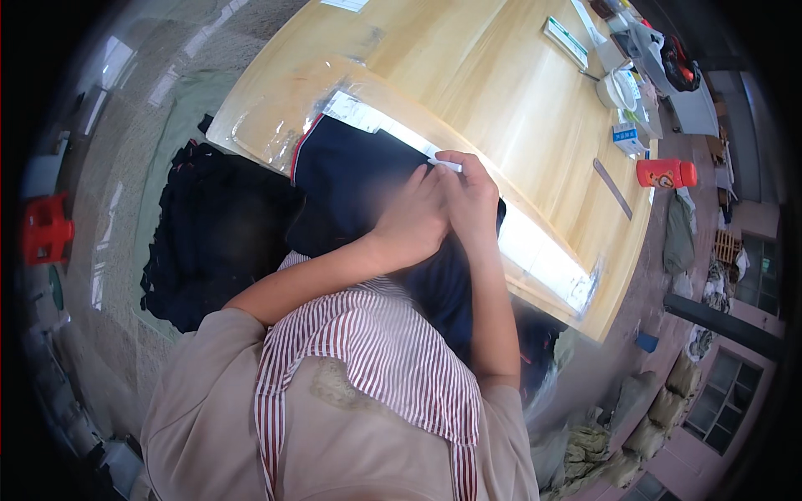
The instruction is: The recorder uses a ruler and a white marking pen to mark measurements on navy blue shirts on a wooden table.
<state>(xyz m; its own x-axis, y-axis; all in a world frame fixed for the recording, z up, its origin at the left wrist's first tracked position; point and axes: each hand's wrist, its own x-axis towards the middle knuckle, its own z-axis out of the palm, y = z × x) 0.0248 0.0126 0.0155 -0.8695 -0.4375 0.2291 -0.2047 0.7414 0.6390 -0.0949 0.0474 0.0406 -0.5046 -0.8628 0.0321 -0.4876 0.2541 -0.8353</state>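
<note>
A piece of navy cloth (342, 171) with a red and white edge lies on the near edge of the wooden table (493, 75) and hangs down toward me. My left hand (412, 221) rests on the cloth with its fingers stretched forward, close against the right. In my right hand (472, 196), a short white pen-like stick (445, 164) is pinched between thumb and fingers, its tip over the cloth's far edge. Along that edge runs a long white strip (543, 255) with printed marks, fixed to the table under clear film. My hands hide part of strip and cloth.
Left of the table, a heap of dark cloth (213, 234) lies low on a pale green sheet. A metal ruler (614, 189), a red bottle (666, 174), a small blue-and-white box (626, 139) and a white tub (616, 90) stand or lie toward the right. A red stool (48, 228) is far left.
</note>
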